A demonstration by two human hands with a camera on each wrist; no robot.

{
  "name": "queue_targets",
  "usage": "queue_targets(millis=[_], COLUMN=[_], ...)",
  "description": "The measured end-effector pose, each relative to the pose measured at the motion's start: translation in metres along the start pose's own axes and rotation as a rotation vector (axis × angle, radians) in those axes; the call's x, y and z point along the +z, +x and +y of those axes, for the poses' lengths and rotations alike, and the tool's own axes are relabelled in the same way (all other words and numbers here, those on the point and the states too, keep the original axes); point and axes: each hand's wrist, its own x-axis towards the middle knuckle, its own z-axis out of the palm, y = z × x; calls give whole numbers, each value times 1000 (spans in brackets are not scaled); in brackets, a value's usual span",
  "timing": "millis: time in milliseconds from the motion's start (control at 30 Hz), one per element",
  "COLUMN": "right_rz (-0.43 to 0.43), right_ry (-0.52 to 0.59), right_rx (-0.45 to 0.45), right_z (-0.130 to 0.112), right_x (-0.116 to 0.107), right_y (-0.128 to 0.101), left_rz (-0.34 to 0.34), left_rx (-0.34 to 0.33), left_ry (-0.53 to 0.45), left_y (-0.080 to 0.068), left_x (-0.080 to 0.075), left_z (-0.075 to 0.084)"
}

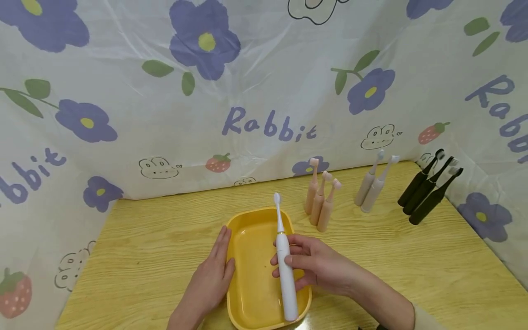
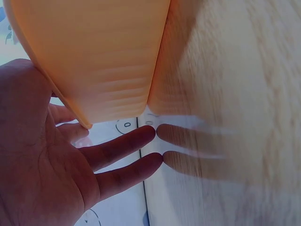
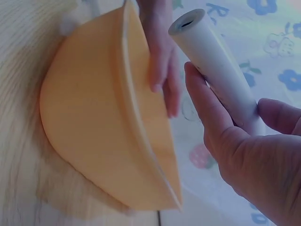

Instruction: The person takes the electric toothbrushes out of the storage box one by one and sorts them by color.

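Observation:
A white electric toothbrush [image 1: 289, 293] is held by my right hand [image 1: 326, 266] over the yellow plastic basin [image 1: 249, 261], with its brush head pointing to the back of the table. In the right wrist view the handle's round base end [image 3: 188, 22] tips up between thumb and fingers. My left hand [image 1: 209, 280] rests against the basin's left side, its fingers fairly straight along the rim. From the left wrist view, two fingers of that hand [image 2: 40, 146] reach down beside the basin wall to the tabletop.
Behind the basin on the right stand three pink toothbrushes [image 1: 318, 208], then two light grey ones [image 1: 373, 190], then three black ones [image 1: 425, 195] near the right side. A printed cloth [image 1: 185, 137] borders the wooden table [image 1: 156, 247] at the back and sides.

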Motion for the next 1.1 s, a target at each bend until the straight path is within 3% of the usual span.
queue_targets(millis=[367, 600, 700, 833, 1100], right_rz=[120, 202, 318, 544, 908], right_ry=[-183, -282, -393, -584, -876], right_rx=[-83, -212, -268, -310, -437], right_z=[-19, -33, -36, -37, -29], right_x=[-12, -29, -40, -54, -76], right_y=[-38, -65, -75, -82, -77], left_rz=[-16, -19, -17, -9, 7], left_rx=[8, 11, 15, 27, 36], left_ry=[-3, -6, -9, -15, -11], left_y=[5, 9, 9, 9, 7], left_x=[-3, -7, -7, -6, -4], left_z=[-3, -3, -4, -5, -8])
